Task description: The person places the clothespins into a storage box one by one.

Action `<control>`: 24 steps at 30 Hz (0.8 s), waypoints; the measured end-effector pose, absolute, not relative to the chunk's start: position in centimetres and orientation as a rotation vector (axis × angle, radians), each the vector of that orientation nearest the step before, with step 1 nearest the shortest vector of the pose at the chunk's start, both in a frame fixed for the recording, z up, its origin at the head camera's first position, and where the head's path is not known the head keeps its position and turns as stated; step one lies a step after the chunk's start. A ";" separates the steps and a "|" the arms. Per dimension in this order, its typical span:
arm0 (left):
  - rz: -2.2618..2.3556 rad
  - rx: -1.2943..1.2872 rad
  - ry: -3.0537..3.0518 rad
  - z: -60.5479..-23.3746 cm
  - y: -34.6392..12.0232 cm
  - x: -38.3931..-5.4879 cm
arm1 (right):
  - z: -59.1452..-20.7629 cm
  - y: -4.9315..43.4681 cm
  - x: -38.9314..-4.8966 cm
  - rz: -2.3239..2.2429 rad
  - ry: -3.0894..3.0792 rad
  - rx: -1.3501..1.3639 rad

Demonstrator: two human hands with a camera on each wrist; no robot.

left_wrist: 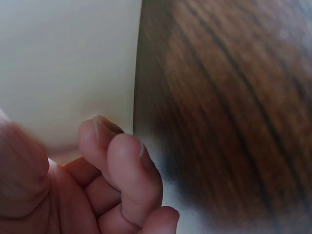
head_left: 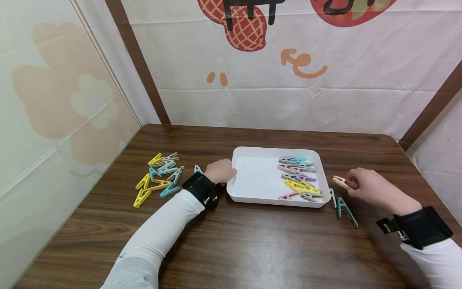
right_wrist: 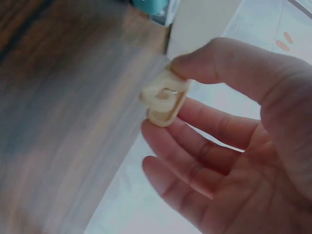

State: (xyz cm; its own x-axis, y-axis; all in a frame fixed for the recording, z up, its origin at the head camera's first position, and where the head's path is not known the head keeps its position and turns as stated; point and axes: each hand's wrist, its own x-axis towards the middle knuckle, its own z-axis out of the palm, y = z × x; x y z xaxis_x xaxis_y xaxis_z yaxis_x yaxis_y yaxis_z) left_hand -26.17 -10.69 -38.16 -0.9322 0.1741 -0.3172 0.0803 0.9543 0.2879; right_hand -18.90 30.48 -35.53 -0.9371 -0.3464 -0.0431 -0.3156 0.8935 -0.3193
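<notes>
A white tray (head_left: 260, 192) stands on the brown table, with several clothespins lying in its right half, among them a yellow clothespin (head_left: 294, 186). My left hand (head_left: 219, 171) grips the tray's left rim; in the left wrist view its fingers (left_wrist: 134, 170) curl beside the tray wall (left_wrist: 68, 58). To the right of the tray, my right hand (head_left: 373, 190) pinches a cream clothespin (right_wrist: 165, 100) between thumb and fingers, above the table. Just under it lie a dark green clothespin (head_left: 346, 212) and a grey clothespin (head_left: 332, 198), close to the tray's right side.
Left of the left hand lies a loose group of clothespins, including a yellow clothespin (head_left: 142, 197), an orange clothespin (head_left: 160, 185) and a blue clothespin (head_left: 169, 190). A light blue clothespin (head_left: 197, 169) lies near the left wrist. A printed cloth (head_left: 180, 104) hangs behind the table (head_left: 252, 245).
</notes>
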 end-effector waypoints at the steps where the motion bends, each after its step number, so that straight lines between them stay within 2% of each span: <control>1: 0.387 0.186 2.764 -38.1 -10.7 -26.2 | -35.3 30.3 -19.0 -0.486 2.970 -0.511; 24: 0.378 0.199 2.759 -38.2 -10.8 -26.2 | -32.0 23.9 -20.2 -0.448 3.020 -0.830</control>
State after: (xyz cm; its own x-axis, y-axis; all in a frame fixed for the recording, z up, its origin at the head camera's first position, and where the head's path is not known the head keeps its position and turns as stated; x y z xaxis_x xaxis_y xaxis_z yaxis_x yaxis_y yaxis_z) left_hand -26.21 -10.75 -38.23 -0.9295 0.1833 -0.3201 0.0904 0.9545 0.2840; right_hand -20.18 23.88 -31.96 -0.8620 -0.4978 0.0954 -0.5040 0.8221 -0.2647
